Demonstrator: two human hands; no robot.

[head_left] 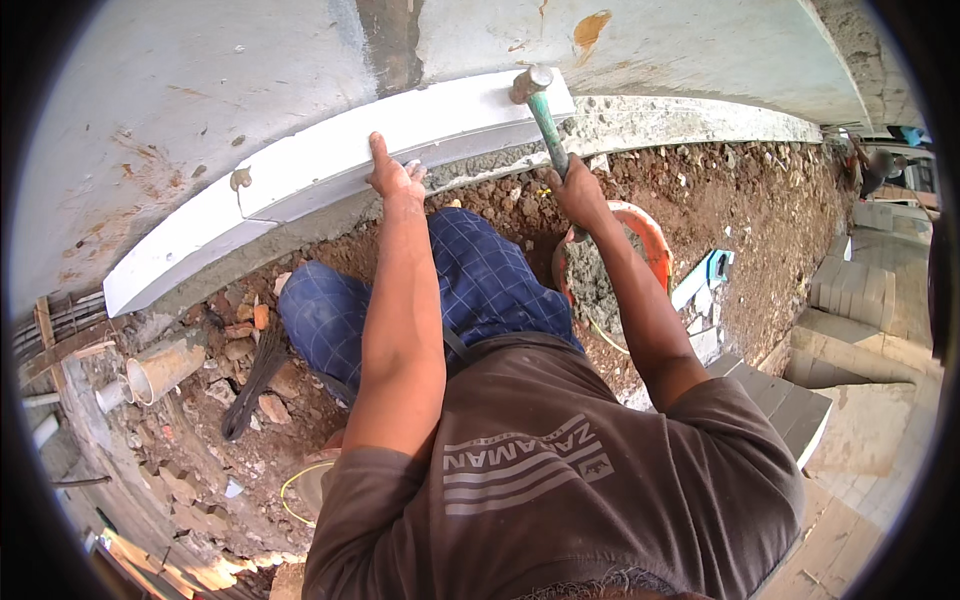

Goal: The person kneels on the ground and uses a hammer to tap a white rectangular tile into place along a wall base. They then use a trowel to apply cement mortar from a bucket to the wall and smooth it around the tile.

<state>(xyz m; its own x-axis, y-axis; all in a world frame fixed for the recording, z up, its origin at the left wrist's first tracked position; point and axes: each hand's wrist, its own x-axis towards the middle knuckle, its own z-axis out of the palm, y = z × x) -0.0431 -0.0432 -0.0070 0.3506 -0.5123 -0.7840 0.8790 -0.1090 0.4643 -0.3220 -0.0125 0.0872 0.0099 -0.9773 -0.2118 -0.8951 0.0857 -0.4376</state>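
A row of white blocks (440,115) lies along the foot of the wall, on a bed of wet grey mortar (340,205). A joint splits the row towards the left, with a dab of mortar (240,178) on it. My left hand (397,180) rests against the near face of the longer block, thumb stretched up and the other fingers partly hidden. My right hand (580,197) is wrapped round the green handle of a hammer (545,115). The hammer's metal head is at the top of the block's right end; whether it touches cannot be told.
An orange bucket (655,245) of mortar stands right of my knees. Beyond it lies a handsaw (718,267) with a teal handle. Grey blocks (775,400) are stacked at the right. Left are a pipe piece (165,370), dark cloth (258,375) and rubble. The wall (640,50) rises behind.
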